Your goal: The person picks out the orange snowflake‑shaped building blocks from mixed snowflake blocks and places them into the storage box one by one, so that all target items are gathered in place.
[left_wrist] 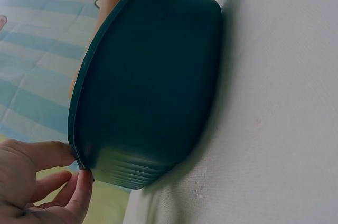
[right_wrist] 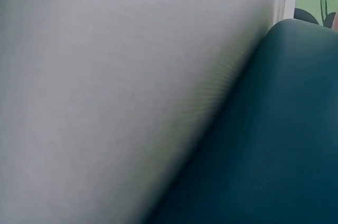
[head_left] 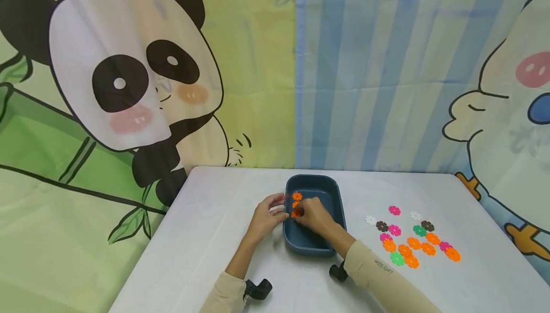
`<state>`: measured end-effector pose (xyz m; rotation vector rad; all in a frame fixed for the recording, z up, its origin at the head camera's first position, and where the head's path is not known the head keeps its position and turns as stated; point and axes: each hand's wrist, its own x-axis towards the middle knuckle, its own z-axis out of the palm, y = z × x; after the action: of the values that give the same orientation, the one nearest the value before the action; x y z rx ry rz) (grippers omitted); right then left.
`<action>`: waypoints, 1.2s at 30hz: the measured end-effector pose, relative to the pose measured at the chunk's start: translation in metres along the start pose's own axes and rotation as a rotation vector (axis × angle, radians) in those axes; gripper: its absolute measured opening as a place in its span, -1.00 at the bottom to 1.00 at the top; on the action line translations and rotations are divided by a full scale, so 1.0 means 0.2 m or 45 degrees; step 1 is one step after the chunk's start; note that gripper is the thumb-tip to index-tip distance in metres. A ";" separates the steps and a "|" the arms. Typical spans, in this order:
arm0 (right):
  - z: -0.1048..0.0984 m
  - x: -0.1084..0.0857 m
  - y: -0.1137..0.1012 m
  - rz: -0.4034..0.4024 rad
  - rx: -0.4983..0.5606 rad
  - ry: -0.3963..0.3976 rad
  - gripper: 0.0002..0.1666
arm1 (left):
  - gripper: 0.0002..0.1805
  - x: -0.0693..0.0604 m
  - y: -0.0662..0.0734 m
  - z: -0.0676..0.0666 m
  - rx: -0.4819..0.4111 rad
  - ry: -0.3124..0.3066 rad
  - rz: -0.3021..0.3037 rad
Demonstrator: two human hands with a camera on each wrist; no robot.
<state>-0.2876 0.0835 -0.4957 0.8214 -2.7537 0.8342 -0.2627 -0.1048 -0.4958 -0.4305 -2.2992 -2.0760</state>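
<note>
A dark blue rectangular tray [head_left: 324, 191] stands on the white table. My left hand [head_left: 267, 215] is at its left side, and in the left wrist view its thumb and fingers [left_wrist: 80, 192] pinch the rim. Reaching over the tray, my right hand [head_left: 315, 216] has its fingertips on an orange flower-shaped plastic piece [head_left: 295, 214] by the left inner wall; the fingers partly hide it. Another orange flower-shaped piece [head_left: 297, 196] lies farther up that side, with one more between them. The right wrist view shows the tray's outer wall [right_wrist: 296, 129], but not the hand.
Right of the tray, several loose flower-shaped pieces lie scattered on the table [head_left: 206, 236]: orange [head_left: 428, 249], pink [head_left: 394, 210], green [head_left: 397, 258], dark brown [head_left: 427, 226] and white [head_left: 415, 216]. A printed curtain [head_left: 258, 64] hangs behind the table's back edge.
</note>
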 end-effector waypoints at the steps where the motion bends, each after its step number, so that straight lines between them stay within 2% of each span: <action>1: 0.00 0.00 0.00 -0.005 0.000 0.002 -0.85 | -0.33 0.00 0.00 0.00 0.002 -0.001 0.001; 9: 0.00 0.01 0.01 -0.017 -0.012 0.022 -0.81 | -0.32 0.00 0.02 -0.01 0.006 -0.003 0.022; 14: -0.03 0.02 0.00 0.008 0.078 0.132 -0.74 | -0.32 0.01 0.02 -0.01 0.008 -0.004 0.042; 17: -0.09 0.00 0.00 0.022 0.164 0.208 -0.68 | -0.32 0.01 0.00 -0.01 0.012 -0.014 0.048; 21: -0.22 -0.04 0.04 0.003 0.186 0.264 -0.65 | -0.32 0.00 0.00 0.00 0.007 -0.012 0.029; 25: -0.38 -0.13 0.13 -0.009 0.124 0.293 -0.64 | -0.31 0.00 0.01 0.01 0.009 0.005 0.000; 29: -0.52 -0.25 0.27 0.034 0.090 0.286 -0.63 | -0.31 -0.01 0.05 0.01 0.017 -0.002 -0.021; 33: -0.64 -0.41 0.43 0.131 0.038 0.218 -0.64 | -0.31 -0.02 0.08 0.01 0.007 -0.023 -0.010; 36: -0.73 -0.55 0.54 0.203 0.001 0.149 -0.62 | -0.31 -0.02 0.07 0.01 0.002 -0.012 -0.008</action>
<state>-0.2566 0.2893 -0.4560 0.5395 -2.7420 0.8813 -0.2550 -0.1034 -0.4835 -0.4348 -2.3103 -2.0790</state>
